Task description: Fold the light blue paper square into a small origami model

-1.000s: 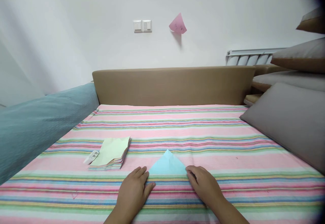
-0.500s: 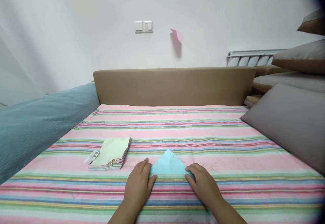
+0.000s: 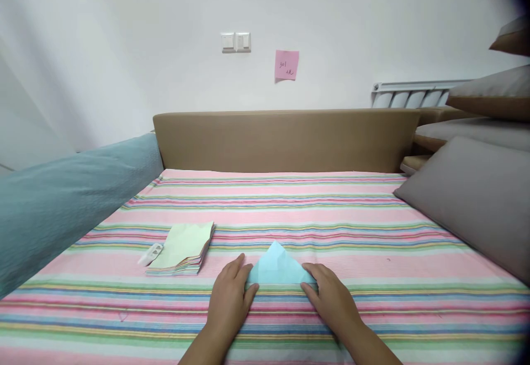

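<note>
A light-blue sheet of paper, folded into a triangle with its peak pointing away from me, lies on the striped sheet. My left hand grips its left corner between thumb and fingers. At the opposite corner, my right hand pinches the paper in the same way. Crease lines show on the paper's upper face. Both corners are partly hidden under my fingers.
Left of my hands lies a stack of coloured paper, with a small white plastic item against it. Grey cushions are piled at the right. A pink note hangs on the wall behind the brown backrest.
The pink note on the wall, lifted and curled before, now hangs flat with its writing showing. My hands keep hold of the blue paper's corners, nearly unmoved.
</note>
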Demonstrator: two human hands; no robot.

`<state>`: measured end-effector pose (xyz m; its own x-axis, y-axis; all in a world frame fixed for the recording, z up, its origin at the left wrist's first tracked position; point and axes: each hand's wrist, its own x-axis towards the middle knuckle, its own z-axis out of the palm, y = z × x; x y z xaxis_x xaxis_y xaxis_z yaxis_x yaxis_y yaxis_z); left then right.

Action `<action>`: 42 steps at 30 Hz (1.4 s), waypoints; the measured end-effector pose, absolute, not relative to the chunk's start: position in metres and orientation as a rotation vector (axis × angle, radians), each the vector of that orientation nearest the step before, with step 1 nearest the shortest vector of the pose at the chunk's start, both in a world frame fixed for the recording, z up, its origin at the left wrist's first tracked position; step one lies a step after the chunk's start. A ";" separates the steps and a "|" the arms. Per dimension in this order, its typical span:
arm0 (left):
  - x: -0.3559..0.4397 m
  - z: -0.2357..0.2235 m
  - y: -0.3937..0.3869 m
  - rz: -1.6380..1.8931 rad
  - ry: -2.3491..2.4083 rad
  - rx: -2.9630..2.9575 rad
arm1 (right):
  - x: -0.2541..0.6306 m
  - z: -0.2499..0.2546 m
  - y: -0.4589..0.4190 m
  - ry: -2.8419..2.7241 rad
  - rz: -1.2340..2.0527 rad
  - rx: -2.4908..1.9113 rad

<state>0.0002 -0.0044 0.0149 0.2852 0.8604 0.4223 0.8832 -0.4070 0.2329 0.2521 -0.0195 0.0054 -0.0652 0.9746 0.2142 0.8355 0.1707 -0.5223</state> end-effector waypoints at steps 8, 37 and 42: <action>0.000 0.012 -0.004 -0.799 -1.653 -2.490 | 0.252 0.003 -0.019 -1.954 0.383 -1.717; -0.002 0.007 -0.002 -0.786 -1.656 -2.489 | 0.251 0.006 -0.018 -1.968 0.404 -1.735; -0.003 0.005 -0.001 -0.830 -1.658 -2.480 | 0.250 0.008 -0.019 -1.970 0.428 -1.760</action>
<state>-0.0031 -0.0012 0.0055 0.2834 0.8451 0.4532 0.8692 -0.4260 0.2509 0.2502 -0.0186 0.0082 -0.0745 0.9886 0.1312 0.8451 0.1324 -0.5179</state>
